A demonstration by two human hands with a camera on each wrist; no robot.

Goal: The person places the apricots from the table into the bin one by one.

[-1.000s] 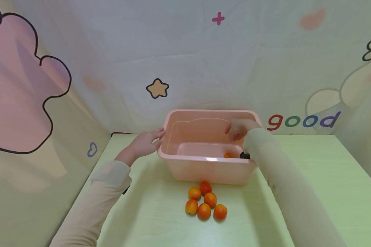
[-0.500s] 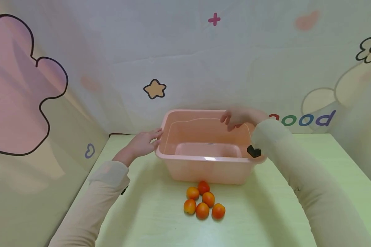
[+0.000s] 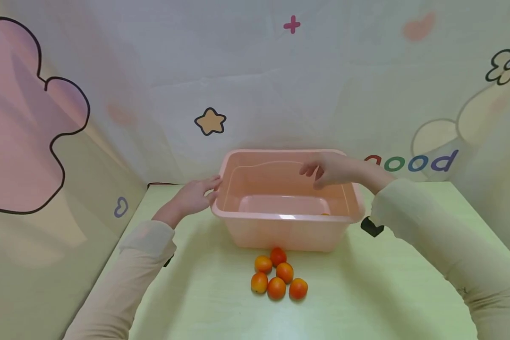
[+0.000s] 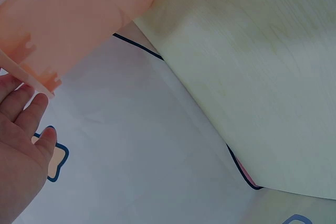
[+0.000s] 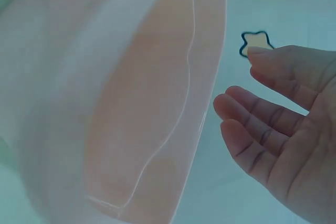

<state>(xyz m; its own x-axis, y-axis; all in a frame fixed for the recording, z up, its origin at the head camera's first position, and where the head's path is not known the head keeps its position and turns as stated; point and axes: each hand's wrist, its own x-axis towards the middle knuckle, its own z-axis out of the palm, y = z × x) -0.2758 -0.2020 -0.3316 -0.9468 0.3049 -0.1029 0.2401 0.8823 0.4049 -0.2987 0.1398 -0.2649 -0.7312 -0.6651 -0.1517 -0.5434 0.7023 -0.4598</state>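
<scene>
A pink plastic basin (image 3: 280, 233) stands on the table against the back curtain. My left hand (image 3: 193, 196) touches its left rim, fingers nearly straight; in the left wrist view the fingertips (image 4: 37, 106) lie right at the rim. My right hand (image 3: 333, 170) hovers over the basin's right side with loosely bent fingers and nothing between them. The right wrist view shows that hand (image 5: 283, 124) with thumb and fingers apart beside the basin wall (image 5: 157, 103). A sliver of an orange fruit (image 3: 325, 214) shows inside the basin, mostly hidden by the front wall.
Several orange-red, tomato-like fruits (image 3: 276, 288) lie grouped on the pale green table (image 3: 204, 302) in front of the basin. Behind hangs a printed curtain (image 3: 255, 94) with a star and lettering. A black wrist device (image 3: 371, 226) shows under the right sleeve.
My right hand has risen from inside the basin and drawn back to the right. The orange fruit inside shows less than a second ago. My left hand stays at the rim.
</scene>
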